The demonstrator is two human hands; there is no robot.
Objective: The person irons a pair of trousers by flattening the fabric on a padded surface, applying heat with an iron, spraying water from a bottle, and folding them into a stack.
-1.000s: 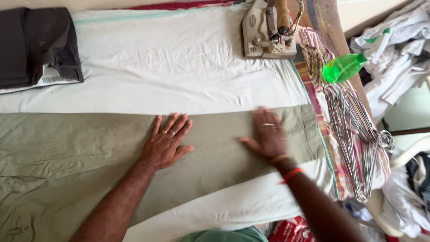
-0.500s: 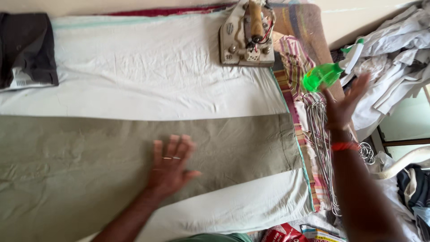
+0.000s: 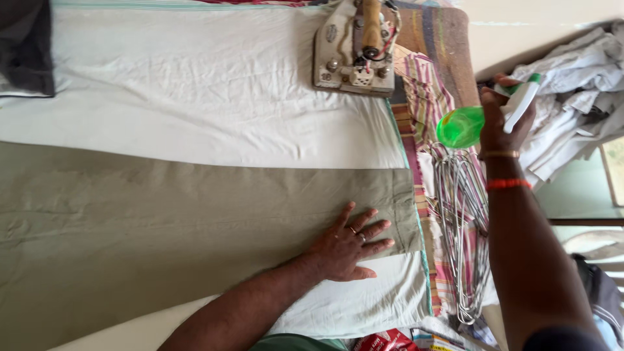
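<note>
Pressing flat on the olive-green cloth [image 3: 195, 221], the left hand [image 3: 348, 247] lies in the lower middle of the frame with fingers spread wide and holding nothing; a ring is on one finger. This cloth is stretched across the white sheet [image 3: 195, 84] that covers the ironing table, and its right end is just beside the fingertips. At the upper right of the frame, the right hand [image 3: 500, 123] is closed around a green spray bottle [image 3: 471, 123] with a white nozzle, lifted above the table edge. Below the bottle, a bundle of wire hangers [image 3: 461, 240] lies on a striped cloth [image 3: 422, 97]. An old iron [image 3: 354, 49] with a wooden handle stands at the top middle. A heap of pale clothes [image 3: 578, 97] is at the far right, and a dark folded garment [image 3: 26, 45] is at the upper left.
</note>
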